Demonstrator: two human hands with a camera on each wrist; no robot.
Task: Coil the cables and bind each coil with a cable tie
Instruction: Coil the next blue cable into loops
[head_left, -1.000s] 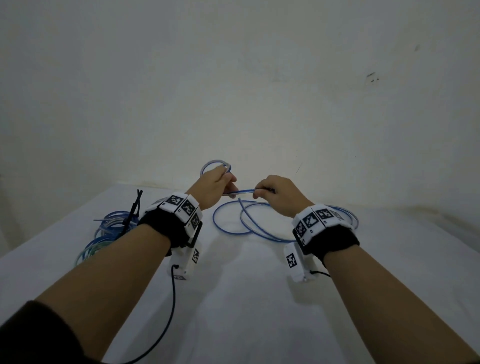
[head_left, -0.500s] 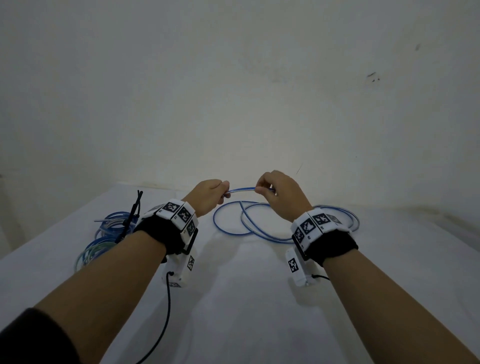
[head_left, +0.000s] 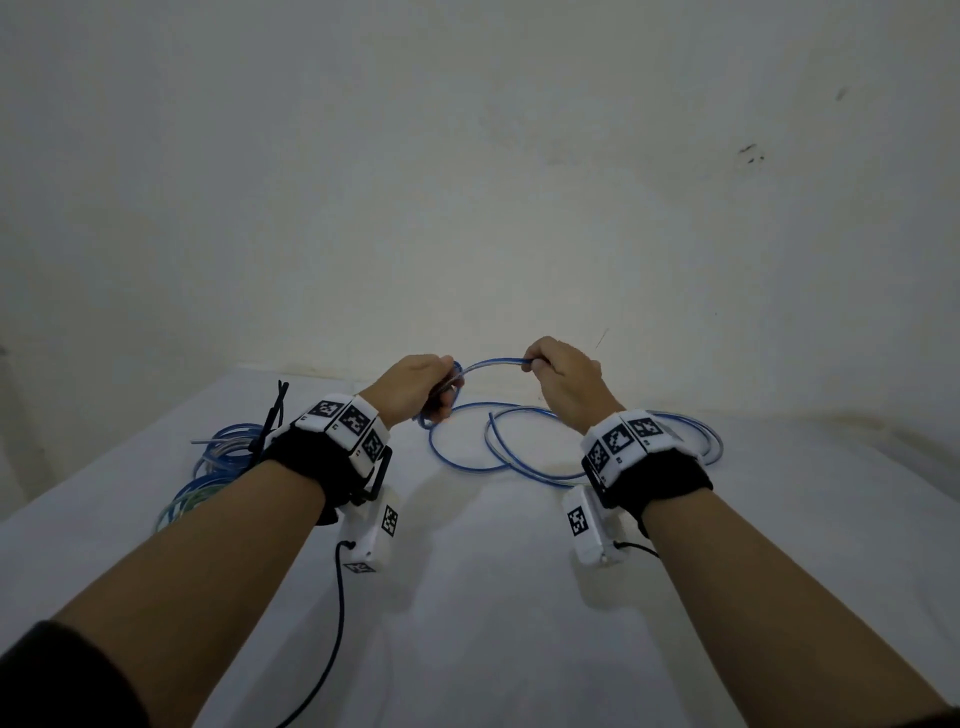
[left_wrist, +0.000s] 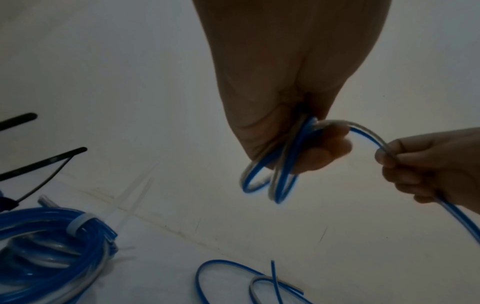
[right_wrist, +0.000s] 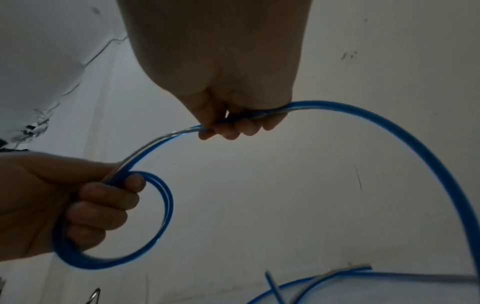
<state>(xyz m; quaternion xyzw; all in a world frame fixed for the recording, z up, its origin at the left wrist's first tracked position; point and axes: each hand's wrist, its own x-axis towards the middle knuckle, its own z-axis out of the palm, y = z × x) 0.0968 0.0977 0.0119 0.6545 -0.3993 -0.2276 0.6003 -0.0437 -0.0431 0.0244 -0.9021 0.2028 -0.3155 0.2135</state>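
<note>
The left hand (head_left: 415, 387) is clenched round a small coil (right_wrist: 114, 224) of blue cable (head_left: 493, 364) — two turns or so stacked in the fist, clear in the right wrist view — while the right hand (head_left: 563, 379) pinches the running length between thumb and fingers, the two held up above the white table (head_left: 493, 597). A short arch of cable spans the gap between them. The rest lies in loose loops (head_left: 519, 457) on the table just beyond the hands, one cut end showing. This is thin, light, springy stuff, by the look of it: smooth-jacketed, holding its curve, likely to spring open if the fist eases. The place to hold is where the turns cross, inside the left palm, with the right feeding each new loop in close to that fist. Off to the left sit finished coils (left_wrist: 52, 246), one bound by a pale cable tie (left_wrist: 78, 223), and black cable ties (head_left: 272, 415) wait beside them — this coil not yet bound.
</note>
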